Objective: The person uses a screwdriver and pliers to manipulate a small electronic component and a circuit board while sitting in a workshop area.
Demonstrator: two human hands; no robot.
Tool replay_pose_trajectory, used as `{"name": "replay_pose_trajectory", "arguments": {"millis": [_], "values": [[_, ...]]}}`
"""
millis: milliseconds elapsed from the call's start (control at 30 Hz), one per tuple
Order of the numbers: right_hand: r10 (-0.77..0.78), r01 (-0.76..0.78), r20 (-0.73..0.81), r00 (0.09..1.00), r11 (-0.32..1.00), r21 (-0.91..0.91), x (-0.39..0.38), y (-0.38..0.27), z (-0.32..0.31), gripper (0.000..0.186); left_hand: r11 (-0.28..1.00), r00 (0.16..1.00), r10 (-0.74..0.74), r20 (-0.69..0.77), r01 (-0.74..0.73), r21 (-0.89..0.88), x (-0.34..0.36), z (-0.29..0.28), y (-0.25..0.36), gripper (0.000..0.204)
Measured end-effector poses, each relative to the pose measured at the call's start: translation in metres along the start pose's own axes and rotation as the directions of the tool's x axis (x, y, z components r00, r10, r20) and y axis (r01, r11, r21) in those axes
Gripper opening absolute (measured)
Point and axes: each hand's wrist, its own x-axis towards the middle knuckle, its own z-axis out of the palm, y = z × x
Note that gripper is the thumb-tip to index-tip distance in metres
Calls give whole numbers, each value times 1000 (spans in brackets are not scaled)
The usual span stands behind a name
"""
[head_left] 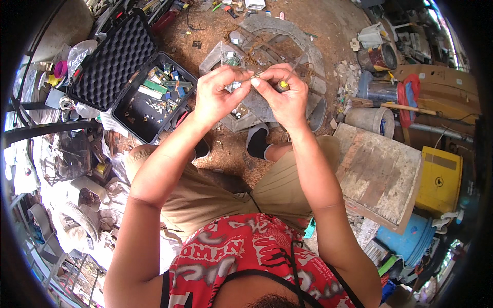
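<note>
Both my hands are raised in front of me, fingertips almost meeting over a grey, rounded workpiece base (316, 66) on the ground. A thin, narrow piece (256, 75) spans the gap between them, too small to name. My left hand (221, 95) pinches one end with thumb and forefinger. The thumb and forefinger of my right hand (285, 100) press on the other end. Tucked in the curled fingers of that hand is a tool with a yellow round end (284, 84); its kind is hidden. Small electronic scraps (233, 60) lie beneath the hands.
On the left an opened black case (154, 136) with a foam-lined lid (115, 59) holds small circuit boards and chips. To the right are a worn wooden board (380, 172), a whitish bucket (372, 120), a yellow case (439, 179) and a blue tub (408, 238). Scraps litter the dirt floor.
</note>
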Motion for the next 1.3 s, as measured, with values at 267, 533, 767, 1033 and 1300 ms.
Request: {"name": "replay_pose_trajectory", "arguments": {"millis": [267, 533, 767, 1033, 1300], "values": [[-85, 119, 181, 980, 976, -184, 15, -12, -15, 13, 1000, 999, -26, 39, 26, 7, 3, 0, 3, 13], [-177, 214, 156, 972, 941, -261, 8, -8, -12, 12, 997, 996, -69, 62, 66, 49, -2, 2, 1, 14], [-131, 134, 28, 991, 974, -182, -2, -2, -2, 12, 994, 995, -95, 20, 94, 46, -2, 4, 6, 13], [234, -234, 46, 971, 898, 373, -13, 2, 11, 10, 925, 933, -358, 21, 358, -126, -3, 5, 1, 12], [99, -545, 560, 823, -142, 826, -17, -26, 7, 17, 666, 809, -578, 109, 544, -510, 4, 0, -4, 14]]}}
